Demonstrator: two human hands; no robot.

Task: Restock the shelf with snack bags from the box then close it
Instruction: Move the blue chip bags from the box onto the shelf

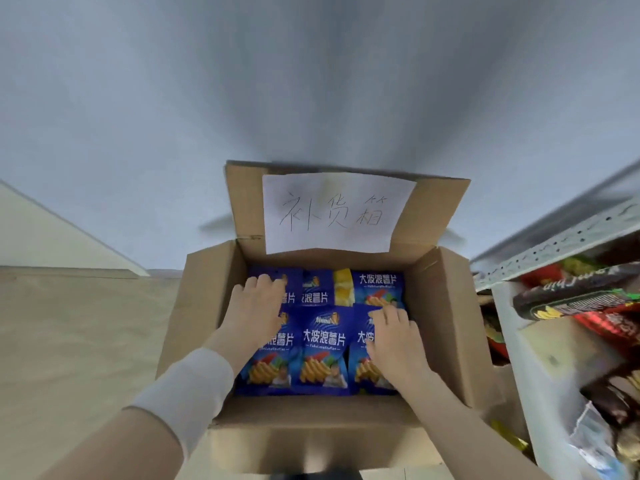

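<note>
An open cardboard box (204, 306) stands in front of me on the floor, its flaps spread out. A white paper sheet (336, 213) with handwriting is stuck on the raised far flap. Several blue snack bags (323, 344) lie flat inside in two rows. My left hand (254, 306) lies on the bags at the left, fingers bent over a far-row bag. My right hand (394, 337) rests on the near-right bag, fingers spread. Whether either hand grips a bag is unclear. The shelf (554, 251) stands at the right.
The white metal shelf holds dark and red snack packs (575, 299) on its upper tier and more packs (609, 410) lower down. A pale wooden floor (69, 341) stretches to the left, and a grey wall (311, 81) rises behind the box.
</note>
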